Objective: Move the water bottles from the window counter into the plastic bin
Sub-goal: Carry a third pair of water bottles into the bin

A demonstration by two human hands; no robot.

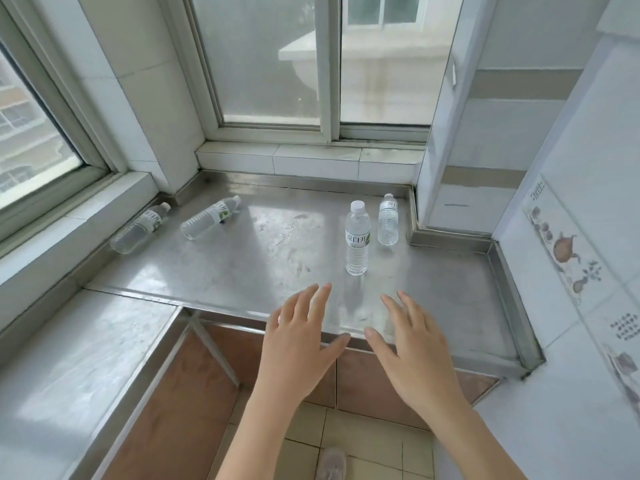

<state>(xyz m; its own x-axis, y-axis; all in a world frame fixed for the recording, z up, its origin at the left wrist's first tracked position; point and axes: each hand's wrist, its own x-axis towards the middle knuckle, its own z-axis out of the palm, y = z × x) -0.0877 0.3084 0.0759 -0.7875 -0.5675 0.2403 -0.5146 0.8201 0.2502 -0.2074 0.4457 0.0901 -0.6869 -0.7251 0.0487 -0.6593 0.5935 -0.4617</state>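
Four bottles sit on the steel counter (277,237). Near bottle (357,238) and far bottle (388,220) stand upright at the right, caps up. Middle bottle (209,218) and left bottle (140,228) lie flat, caps pointing up-right toward the window (277,64). Left hand (298,344) and right hand (415,348) hover spread and empty over the front edge, nothing between them and the near bottle.

Two windows (322,60) met at the corner, the front one above a white tiled sill (311,161). On the right wall, tiles (568,251) carried a printed picture of a teapot and fruit. Below lay a pale tiled floor (363,441), where a light shoe (330,465) showed at the bottom edge.
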